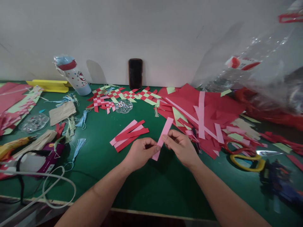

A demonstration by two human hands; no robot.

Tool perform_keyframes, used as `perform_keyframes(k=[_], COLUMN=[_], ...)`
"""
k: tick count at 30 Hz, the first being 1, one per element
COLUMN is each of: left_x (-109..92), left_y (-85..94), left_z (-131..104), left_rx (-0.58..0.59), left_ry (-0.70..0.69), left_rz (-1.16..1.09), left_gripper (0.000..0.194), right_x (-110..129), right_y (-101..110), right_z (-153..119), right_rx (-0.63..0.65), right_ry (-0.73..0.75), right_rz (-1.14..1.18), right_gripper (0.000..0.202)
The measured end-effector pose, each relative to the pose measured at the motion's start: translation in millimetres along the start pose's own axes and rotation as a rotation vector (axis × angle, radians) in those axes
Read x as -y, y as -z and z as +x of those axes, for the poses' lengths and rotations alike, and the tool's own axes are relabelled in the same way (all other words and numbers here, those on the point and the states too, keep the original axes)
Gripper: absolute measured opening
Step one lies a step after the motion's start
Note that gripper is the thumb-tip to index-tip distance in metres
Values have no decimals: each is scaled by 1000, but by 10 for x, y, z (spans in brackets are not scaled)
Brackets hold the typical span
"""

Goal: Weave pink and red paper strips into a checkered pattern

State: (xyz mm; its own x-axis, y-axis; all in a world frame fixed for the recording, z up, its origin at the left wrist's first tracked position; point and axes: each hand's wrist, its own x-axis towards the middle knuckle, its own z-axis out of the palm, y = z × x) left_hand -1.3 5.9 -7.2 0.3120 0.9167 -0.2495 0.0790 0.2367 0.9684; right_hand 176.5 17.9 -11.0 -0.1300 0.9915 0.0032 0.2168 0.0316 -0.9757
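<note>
over my feed i get plain pink on the held strip (161, 140), red and pink on the loose strips (130, 134), red-and-pale-green checks on the woven pieces (147, 94), deep green tabletop (99, 176), coloured dots across a white bottle (77, 75).

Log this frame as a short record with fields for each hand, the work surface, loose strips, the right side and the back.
left hand: pinching the lower part of a pink strip
right hand: holding the same strip higher up
surface: green table
loose strips: red and pink strips, overlapping, left of the held one
right side: scissors, piled red paper
back: phone upright against the wall
</note>
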Motion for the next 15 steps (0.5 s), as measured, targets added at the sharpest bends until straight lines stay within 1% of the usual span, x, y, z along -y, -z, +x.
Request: perform_keyframes(k=[3,5,7,10,12,15], left_x=[-11,-6,6,28,41,57], left_y=[10,25,45,71,83,94], left_z=[17,35,53,67,69,65], left_rx=[-27,-52,-65,-71,-69,-63], left_ry=[16,13,-1,-19,-25,-29], left_rz=[-167,-241,-274,-329,-359,-391], left_gripper=[30,33,36,39,40,38], right_x=[3,20,46,82,82,26], right_y=[47,137,286,588,785,974], right_z=[36,74,111,132,106,9], right_rx=[-23,-87,-198,-374,-417,-408], right_ry=[18,37,58,71,61,13], right_rz=[-42,-90,-151,-254,-353,-541], right_gripper=[33,35,35,35,34,32])
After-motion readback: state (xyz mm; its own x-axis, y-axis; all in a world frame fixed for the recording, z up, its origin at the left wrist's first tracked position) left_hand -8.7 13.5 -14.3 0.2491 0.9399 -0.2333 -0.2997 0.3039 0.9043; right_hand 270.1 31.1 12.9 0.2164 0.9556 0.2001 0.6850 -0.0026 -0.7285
